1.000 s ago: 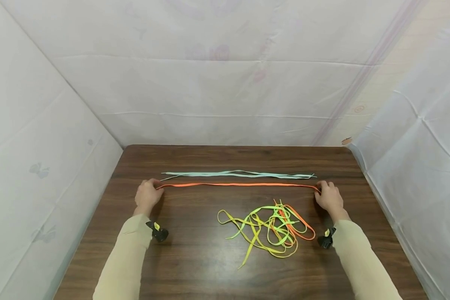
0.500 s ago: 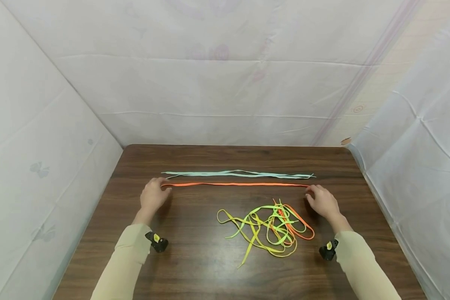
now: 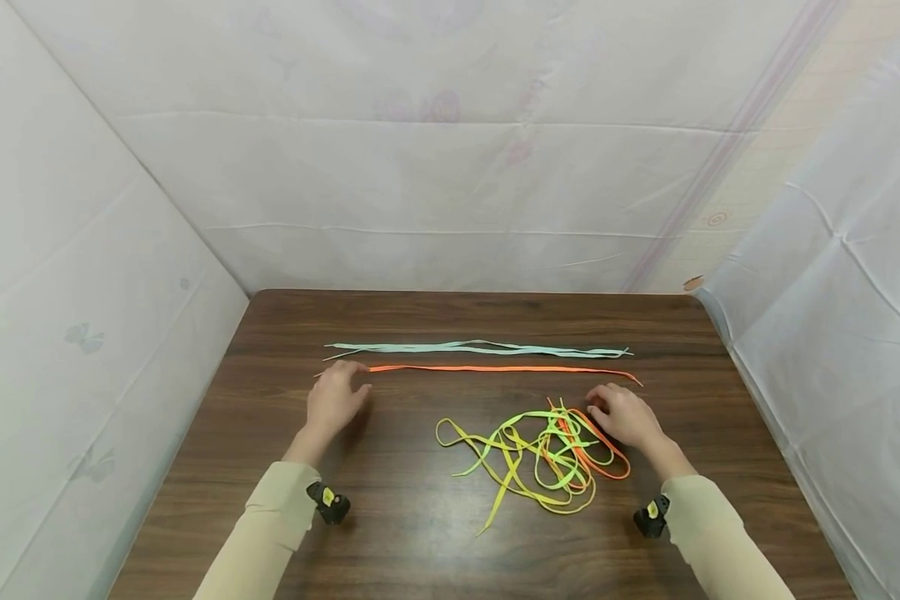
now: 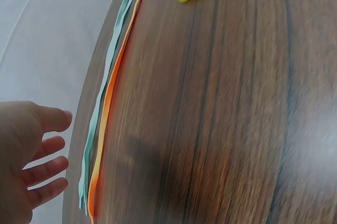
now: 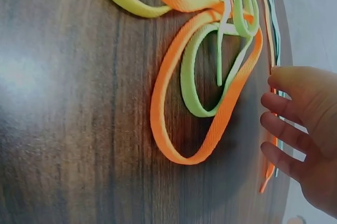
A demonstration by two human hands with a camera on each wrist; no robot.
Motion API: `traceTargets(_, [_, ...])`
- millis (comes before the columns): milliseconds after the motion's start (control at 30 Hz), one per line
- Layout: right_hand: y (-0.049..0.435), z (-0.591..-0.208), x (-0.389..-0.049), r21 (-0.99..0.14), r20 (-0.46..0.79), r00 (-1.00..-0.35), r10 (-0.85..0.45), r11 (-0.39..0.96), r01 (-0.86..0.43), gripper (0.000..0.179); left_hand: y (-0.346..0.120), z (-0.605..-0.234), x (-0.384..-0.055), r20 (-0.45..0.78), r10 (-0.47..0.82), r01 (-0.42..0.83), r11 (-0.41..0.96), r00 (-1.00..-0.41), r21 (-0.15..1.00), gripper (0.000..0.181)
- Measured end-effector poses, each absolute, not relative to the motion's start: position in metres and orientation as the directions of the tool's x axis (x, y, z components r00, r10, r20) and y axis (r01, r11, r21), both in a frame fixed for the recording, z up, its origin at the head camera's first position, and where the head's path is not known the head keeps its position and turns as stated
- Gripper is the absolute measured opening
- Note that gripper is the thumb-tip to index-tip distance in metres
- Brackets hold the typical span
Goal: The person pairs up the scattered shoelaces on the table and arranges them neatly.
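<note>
A straight orange shoelace [image 3: 487,368] lies across the table, just in front of pale mint-green shoelaces [image 3: 420,348] stretched side by side. My left hand [image 3: 333,402] hovers over the orange lace's left end with fingers relaxed and nothing held; its left wrist view shows both colours of lace [image 4: 109,89] beyond the fingertips. My right hand [image 3: 626,415] is held above the right side of a tangled pile, fingers loosely bent and holding nothing. That pile mixes a yellow lace [image 3: 496,502], a bright green lace [image 5: 186,79] and another orange lace [image 5: 159,100].
The dark wood-grain table [image 3: 390,533] has rounded back corners. White patterned sheeting [image 3: 450,183] rises behind it and on both sides. A small black camera [image 3: 330,502] sits on the left wrist, and another camera [image 3: 651,518] on the right.
Both hands have let go of the straight orange lace's ends and moved inward. The left hand shifted right; the right hand came left and nearer, toward the pile. The laces stayed in place.
</note>
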State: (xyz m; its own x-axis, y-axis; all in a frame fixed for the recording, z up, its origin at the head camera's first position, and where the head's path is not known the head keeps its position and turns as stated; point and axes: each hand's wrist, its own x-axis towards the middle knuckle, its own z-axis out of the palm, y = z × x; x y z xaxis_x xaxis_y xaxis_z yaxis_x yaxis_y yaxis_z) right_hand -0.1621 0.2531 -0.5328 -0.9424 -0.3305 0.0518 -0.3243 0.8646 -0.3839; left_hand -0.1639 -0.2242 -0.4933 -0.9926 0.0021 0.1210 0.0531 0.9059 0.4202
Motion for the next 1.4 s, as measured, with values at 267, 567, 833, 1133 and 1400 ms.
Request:
traceTargets(267, [0.254, -0.536, -0.149, -0.379, 0.008, -0.946, -0.325, 0.874, -0.303, 0.012, -0.199, -0.493, -0.159, 0.151, 0.076, 0.132, 0.902, -0.986, 0.41, 0.028])
traceTargets(567, [0.26, -0.54, -0.131, -0.361, 0.006, -0.958, -0.285, 0.893, -0.268, 0.012, -0.17, -0.5, -0.16, 0.17, 0.149, 0.205, 0.896, -0.974, 0.393, 0.025])
traceTargets(833, [0.265, -0.539, -0.115, -0.35, 0.005, -0.973, -0.232, 0.911, -0.219, 0.016, -0.141, -0.507, -0.159, 0.162, 0.182, 0.234, 0.886, -0.97, 0.402, 0.024])
traceTargets(1133, [0.269, -0.539, -0.097, -0.342, 0.014, -0.98, -0.2, 0.92, -0.193, 0.016, -0.11, -0.514, -0.157, 0.14, 0.227, 0.266, 0.863, -0.964, 0.43, 0.024])
traceTargets(1400, [0.269, -0.536, -0.087, -0.344, -0.028, -0.982, -0.185, 0.924, -0.164, 0.012, -0.081, -0.522, -0.15, 0.128, 0.3, 0.326, 0.843, -0.945, 0.428, 0.022])
